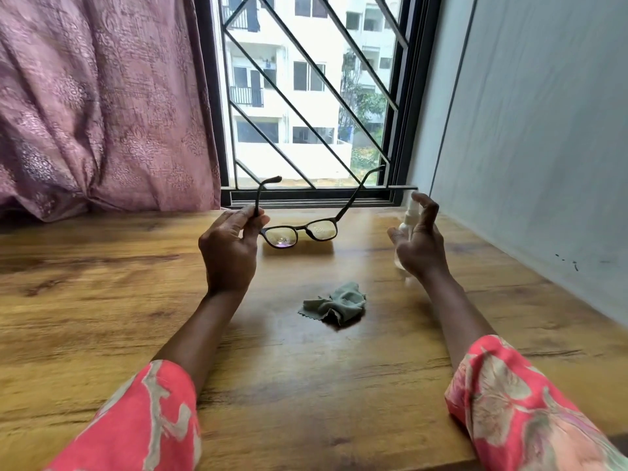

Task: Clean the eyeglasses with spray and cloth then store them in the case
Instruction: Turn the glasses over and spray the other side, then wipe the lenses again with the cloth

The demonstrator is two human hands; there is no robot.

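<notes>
Dark-framed eyeglasses hang above the wooden table with their arms unfolded and pointing away from me. My left hand pinches the left arm near the hinge. Droplets show on both lenses. My right hand is wrapped around a small clear spray bottle, with the forefinger curled over its white nozzle, which faces the glasses. A crumpled grey-green cloth lies on the table between my forearms. A brownish oblong shape lies just behind the lenses, mostly hidden.
A window with black diagonal bars stands straight ahead at the table's far edge. A pink curtain hangs at the back left. A pale wall borders the table on the right.
</notes>
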